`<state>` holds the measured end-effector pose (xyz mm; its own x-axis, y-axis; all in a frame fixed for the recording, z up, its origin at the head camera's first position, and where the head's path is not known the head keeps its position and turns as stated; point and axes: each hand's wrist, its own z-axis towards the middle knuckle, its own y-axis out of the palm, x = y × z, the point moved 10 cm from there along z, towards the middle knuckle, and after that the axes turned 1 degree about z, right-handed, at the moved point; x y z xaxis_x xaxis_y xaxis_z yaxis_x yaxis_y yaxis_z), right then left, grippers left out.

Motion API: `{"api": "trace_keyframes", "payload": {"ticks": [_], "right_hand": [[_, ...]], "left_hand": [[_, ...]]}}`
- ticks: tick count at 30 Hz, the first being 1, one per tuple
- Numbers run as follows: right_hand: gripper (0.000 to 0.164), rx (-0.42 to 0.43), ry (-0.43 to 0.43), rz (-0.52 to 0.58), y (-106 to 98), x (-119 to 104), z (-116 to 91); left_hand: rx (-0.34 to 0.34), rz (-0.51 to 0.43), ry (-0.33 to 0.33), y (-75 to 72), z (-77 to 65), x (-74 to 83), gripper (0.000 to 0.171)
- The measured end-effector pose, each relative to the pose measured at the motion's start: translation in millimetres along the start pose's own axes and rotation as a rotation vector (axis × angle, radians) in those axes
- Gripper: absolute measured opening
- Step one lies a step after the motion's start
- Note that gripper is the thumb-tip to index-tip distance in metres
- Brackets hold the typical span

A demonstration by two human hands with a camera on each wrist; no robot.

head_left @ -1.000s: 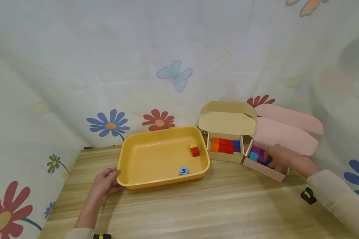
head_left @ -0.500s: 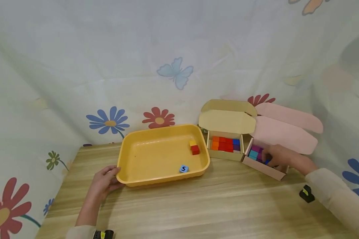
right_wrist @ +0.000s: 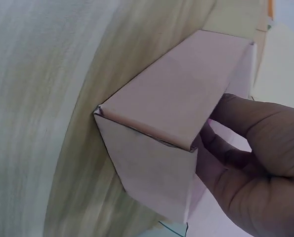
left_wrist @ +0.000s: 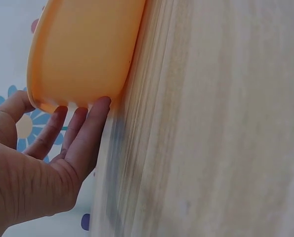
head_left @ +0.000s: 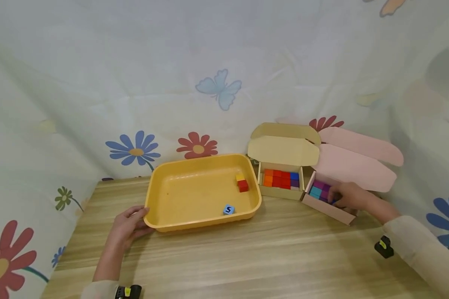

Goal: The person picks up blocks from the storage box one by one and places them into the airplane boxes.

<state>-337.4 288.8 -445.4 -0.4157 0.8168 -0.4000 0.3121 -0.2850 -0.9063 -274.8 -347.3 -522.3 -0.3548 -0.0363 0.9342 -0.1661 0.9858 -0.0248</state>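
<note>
On the wooden table stands a yellow tray [head_left: 188, 226], with a yellow cube [head_left: 240, 177], a red cube [head_left: 243, 186] and a light blue cube [head_left: 229, 209] with a dark mark lying in it. My left hand [head_left: 129, 226] holds the tray's left end, its fingers [left_wrist: 50, 131] spread from the rim down the outer wall. At the right, my right hand [head_left: 348, 196] reaches into the pink cardboard box [head_left: 329, 210], bent fingers pinching at a blue cube [head_left: 334, 202]. Purple and teal cubes [head_left: 316, 192] lie beside the fingertips, which the box wall hides in the right wrist view.
Between tray and pink box is a cream box [head_left: 283, 193] holding orange, red, blue and purple cubes [head_left: 282, 179]. Both boxes' lids stand raised behind them, close to the flowered cloth [head_left: 172, 104] backdrop. The wooden tabletop [head_left: 224, 261] extends in front.
My right fingers have shifted slightly within the pink box and cover more of the blue cube. My left hand stays at the tray's end. The head view has drifted slightly.
</note>
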Motion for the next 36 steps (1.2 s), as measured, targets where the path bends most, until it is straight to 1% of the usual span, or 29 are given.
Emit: {"api": "trace_keyframes", "payload": {"ticks": [2, 5, 7, 10, 12, 16, 18, 20, 23, 26, 28, 31, 34, 36], "right_hand": [[0.016, 0.013, -0.001, -0.010, -1, -1, 2], [0.017, 0.001, 0.007, -0.040, -3, -4, 5], [0.014, -0.021, 0.013, -0.059, -7, -9, 9], [0.008, -0.041, 0.031, -0.055, -18, -20, 19], [0.004, -0.032, 0.023, -0.051, -28, -32, 28], [0.001, 0.007, -0.041, -0.065, -47, -63, 46], [0.001, 0.016, -0.078, -0.069, -52, -80, 55], [0.003, 0.023, -0.095, -0.061, -54, -96, 65], [0.004, 0.031, -0.156, -0.076, -51, -125, 85], [0.006, 0.028, -0.217, -0.110, -43, -157, 108], [0.009, 0.010, -0.230, -0.117, -36, -177, 122], [0.013, -0.024, -0.191, -0.106, -27, -198, 145], [0.019, -0.070, -0.111, -0.104, -17, -210, 171], [0.021, -0.096, -0.062, -0.111, -8, -214, 190]], "left_hand": [[-0.003, 0.001, -0.004, 0.0, -0.1, 0.8, 0.067], [0.001, 0.007, -0.007, -0.5, -0.5, 1.3, 0.068], [-0.001, 0.012, -0.005, -0.6, -0.7, 1.6, 0.068], [0.004, 0.007, -0.006, -1.6, -1.4, 1.7, 0.067], [0.007, 0.007, -0.009, -2.2, -2.3, 1.4, 0.067], [0.018, 0.010, -0.010, -3.7, -3.6, 0.9, 0.066], [0.012, 0.008, -0.007, -3.1, -3.3, 0.8, 0.066], [0.000, 0.003, -0.003, -2.0, -2.7, 1.3, 0.066], [-0.005, -0.001, 0.004, -1.5, -1.5, 0.9, 0.066], [-0.003, 0.002, 0.007, -2.0, -0.2, 0.0, 0.067], [0.003, 0.009, 0.003, -2.8, 0.7, -1.2, 0.068], [-0.003, 0.011, 0.001, -2.4, 0.8, -1.9, 0.069], [-0.004, 0.008, 0.000, -2.8, 1.2, -1.9, 0.070], [-0.009, 0.006, 0.001, -2.6, 1.2, -1.0, 0.071]]}}
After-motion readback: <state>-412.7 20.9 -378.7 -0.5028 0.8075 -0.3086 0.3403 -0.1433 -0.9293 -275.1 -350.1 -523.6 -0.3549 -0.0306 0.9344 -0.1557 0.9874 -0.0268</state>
